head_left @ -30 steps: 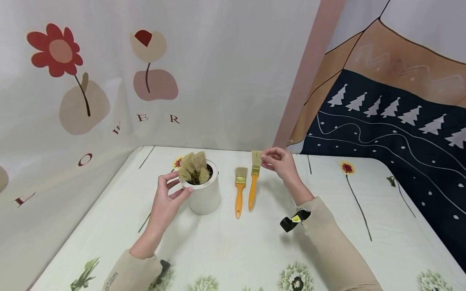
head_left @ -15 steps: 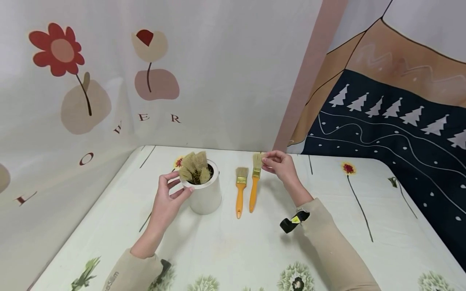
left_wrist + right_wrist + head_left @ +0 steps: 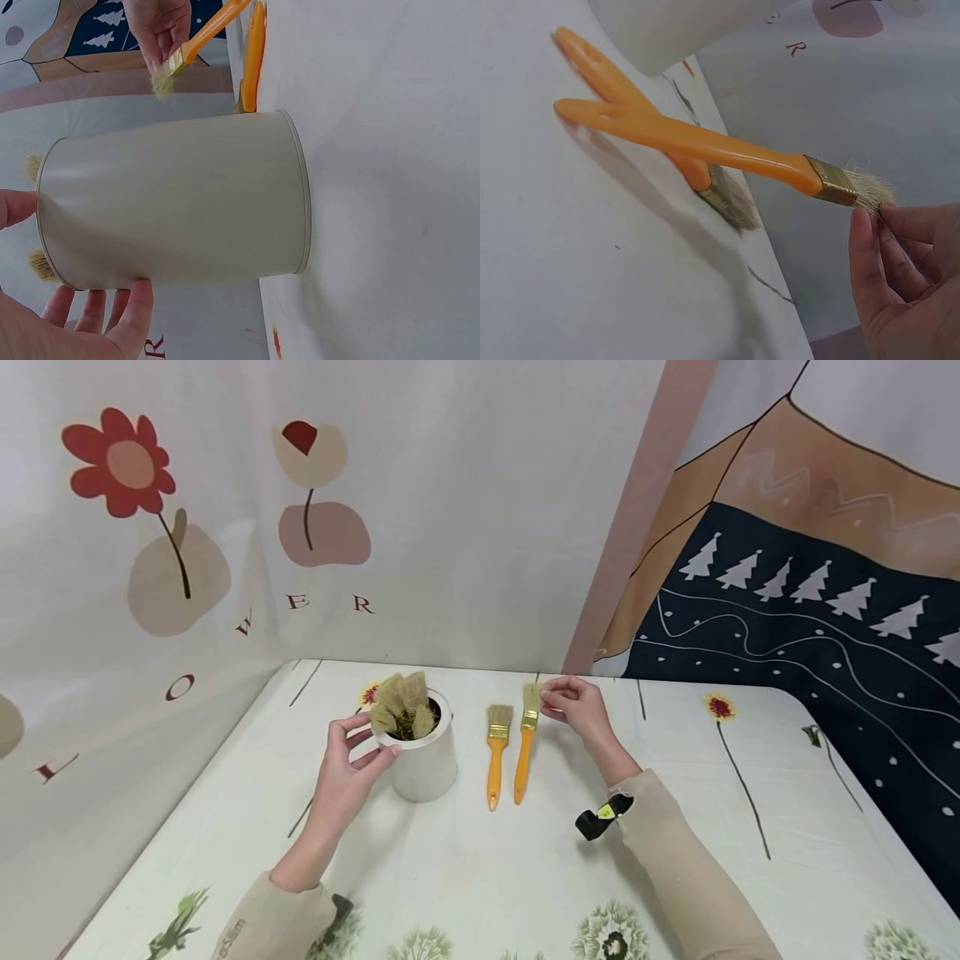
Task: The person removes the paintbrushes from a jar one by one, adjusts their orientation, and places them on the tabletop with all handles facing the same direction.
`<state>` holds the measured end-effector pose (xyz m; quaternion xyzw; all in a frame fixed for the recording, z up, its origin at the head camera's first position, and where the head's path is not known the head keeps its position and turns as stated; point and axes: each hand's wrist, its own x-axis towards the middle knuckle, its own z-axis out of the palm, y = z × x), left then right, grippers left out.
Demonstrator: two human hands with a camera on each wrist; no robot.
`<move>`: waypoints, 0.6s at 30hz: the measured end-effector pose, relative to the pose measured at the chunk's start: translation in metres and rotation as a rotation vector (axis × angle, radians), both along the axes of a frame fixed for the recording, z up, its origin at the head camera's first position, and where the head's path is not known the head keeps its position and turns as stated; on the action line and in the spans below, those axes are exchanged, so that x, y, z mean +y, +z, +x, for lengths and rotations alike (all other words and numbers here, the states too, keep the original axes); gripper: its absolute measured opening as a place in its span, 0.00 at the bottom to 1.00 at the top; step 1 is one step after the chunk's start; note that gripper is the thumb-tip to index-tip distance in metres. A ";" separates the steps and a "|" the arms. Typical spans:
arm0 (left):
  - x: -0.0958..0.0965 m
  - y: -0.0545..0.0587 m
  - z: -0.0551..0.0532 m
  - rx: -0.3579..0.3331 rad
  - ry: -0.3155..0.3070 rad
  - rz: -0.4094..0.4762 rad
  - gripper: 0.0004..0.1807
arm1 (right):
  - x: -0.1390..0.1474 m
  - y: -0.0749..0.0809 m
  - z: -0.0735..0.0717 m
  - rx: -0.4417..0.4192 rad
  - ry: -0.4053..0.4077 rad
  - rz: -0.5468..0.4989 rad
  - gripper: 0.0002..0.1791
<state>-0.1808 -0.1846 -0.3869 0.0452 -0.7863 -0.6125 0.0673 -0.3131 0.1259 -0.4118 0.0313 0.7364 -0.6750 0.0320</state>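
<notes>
My left hand holds a white cylindrical can near its top, thumb at the rim and fingers along the far side. Brush bristles stick up out of the can's mouth. With its fingertips, my right hand pinches a paintbrush by the bristles. That brush has an orange handle and a brass-coloured ferrule; it slants, bristle end raised off the table and handle end low. A second orange-handled paintbrush lies on the table between the can and the held brush.
A white cloth with printed flowers covers the table. Behind it hangs a pale curtain with flower prints, and a dark panel with white trees at the right. A black strap device sits on the right wrist.
My right hand has come slightly nearer, bringing the pinched paintbrush down a little in the head view. The left hand, the can and the lying paintbrush stay in place.
</notes>
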 end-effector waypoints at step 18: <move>-0.001 0.000 0.001 -0.012 0.003 -0.008 0.35 | -0.003 -0.025 -0.013 -0.043 -0.039 0.079 0.12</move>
